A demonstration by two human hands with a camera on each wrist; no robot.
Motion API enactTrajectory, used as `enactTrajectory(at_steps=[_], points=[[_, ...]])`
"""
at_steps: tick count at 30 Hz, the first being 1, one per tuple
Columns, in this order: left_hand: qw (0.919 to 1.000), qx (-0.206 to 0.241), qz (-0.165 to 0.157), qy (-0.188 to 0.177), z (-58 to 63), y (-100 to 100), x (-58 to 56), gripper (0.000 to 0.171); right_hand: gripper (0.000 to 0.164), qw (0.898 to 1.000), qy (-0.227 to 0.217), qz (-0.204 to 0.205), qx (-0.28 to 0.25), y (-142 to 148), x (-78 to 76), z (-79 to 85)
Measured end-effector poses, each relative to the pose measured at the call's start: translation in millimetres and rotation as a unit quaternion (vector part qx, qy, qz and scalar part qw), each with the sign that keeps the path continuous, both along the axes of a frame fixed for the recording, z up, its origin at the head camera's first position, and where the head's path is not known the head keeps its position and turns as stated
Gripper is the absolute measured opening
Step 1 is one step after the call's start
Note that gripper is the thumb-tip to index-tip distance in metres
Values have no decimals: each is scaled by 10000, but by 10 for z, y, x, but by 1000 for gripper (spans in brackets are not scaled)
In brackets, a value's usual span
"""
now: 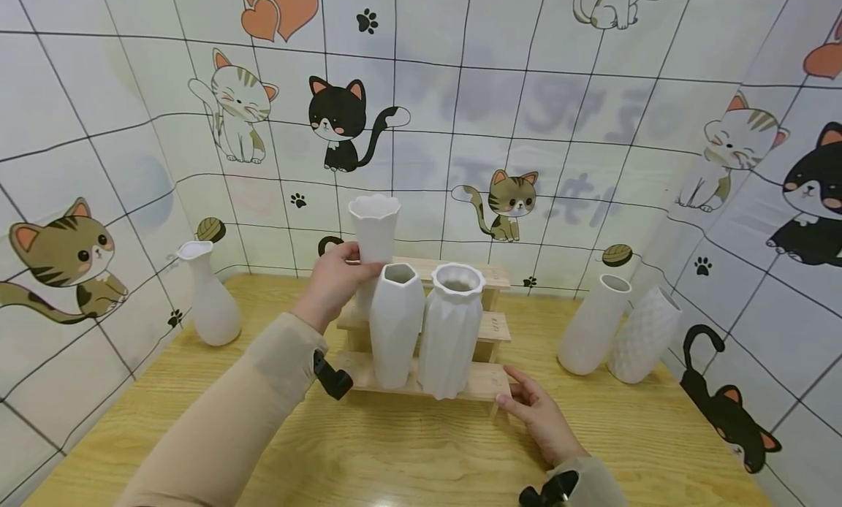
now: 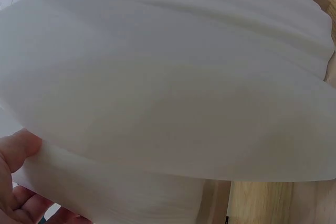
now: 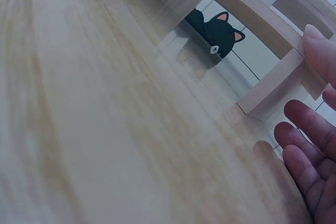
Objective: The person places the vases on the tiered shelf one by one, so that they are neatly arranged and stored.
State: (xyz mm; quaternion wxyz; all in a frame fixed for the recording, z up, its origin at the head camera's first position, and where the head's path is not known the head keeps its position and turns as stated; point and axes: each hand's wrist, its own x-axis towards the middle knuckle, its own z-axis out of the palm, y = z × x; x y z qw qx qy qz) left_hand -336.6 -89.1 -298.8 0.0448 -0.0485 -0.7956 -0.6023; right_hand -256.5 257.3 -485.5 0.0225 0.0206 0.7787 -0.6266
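Note:
My left hand (image 1: 337, 279) holds a tall white vase (image 1: 375, 226) with a scalloped rim, upright at the back left of a three-step wooden stand (image 1: 490, 379). Its lower part is hidden behind a white vase with an angular mouth (image 1: 396, 332). Beside that one, on the lowest step, stands a white fluted vase with a wavy collar (image 1: 451, 339). In the left wrist view the front vase (image 2: 157, 98) fills most of the picture, with the held vase (image 2: 115, 187) below it. My right hand (image 1: 542, 419) grips the right end of the lowest step, thumb at its front corner.
A white round-bellied vase (image 1: 215, 302) stands at the left by the wall. On the right are a slim white vase (image 1: 595, 324) and a white textured vase (image 1: 645, 335), side by side. Cat-printed wall covering (image 1: 427, 127) encloses the wood-grain table (image 1: 408, 448) at the back and sides.

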Motion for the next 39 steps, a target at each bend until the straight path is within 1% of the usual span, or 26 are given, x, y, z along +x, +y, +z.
enactTrajectory(at_steps=[3,9,15,21,30,39], points=[[10000,1,-78,-29,-6,13,-11,52,69,10000,14,2,24,1,4,3],[9998,-108,-96,-97,-12,48,-24,48,68,10000,11,-1,-50,-4,8,6],[9997,-146,-183,-62,-40,91,-59,44,68,10000,-10,13,-69,-8,11,12],[9996,-191,-204,-38,-58,129,-86,40,68,10000,-19,1,-83,-11,3,7],[9996,-149,-234,64,-53,180,-99,38,67,9999,-11,24,-114,-3,1,-2],[9986,-346,-405,32,-58,160,-154,41,67,9999,28,17,-99,2,-8,-25]])
